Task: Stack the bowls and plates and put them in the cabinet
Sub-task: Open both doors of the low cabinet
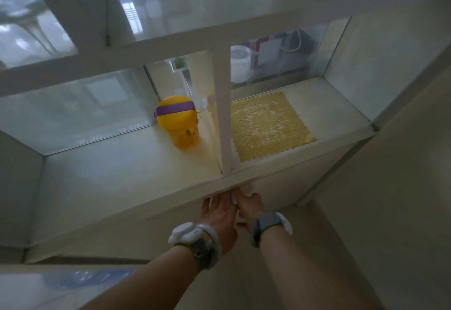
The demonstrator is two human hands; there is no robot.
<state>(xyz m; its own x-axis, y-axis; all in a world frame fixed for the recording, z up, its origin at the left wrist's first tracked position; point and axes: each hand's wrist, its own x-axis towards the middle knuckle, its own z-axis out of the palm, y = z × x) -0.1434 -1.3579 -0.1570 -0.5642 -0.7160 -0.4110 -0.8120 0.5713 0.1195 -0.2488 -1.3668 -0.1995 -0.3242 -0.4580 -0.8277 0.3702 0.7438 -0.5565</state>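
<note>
The white cabinet (244,178) fills the view, with glass-fronted upper shelves and a closed lower front. Both hands meet just under the shelf ledge at the middle of that lower front. My left hand (219,214) lies flat against the front, fingers straight, with its fingertips hidden under the ledge. My right hand (251,206) curls its fingers round a narrow white edge (247,190) there, which looks like a door edge. No bowls or plates are in view.
A yellow toy cup with a purple band (178,120) stands on the left shelf. A yellow perforated mat (268,124) lies on the right shelf. A white upright post (223,114) divides the two shelves. A wall (390,187) closes in on the right.
</note>
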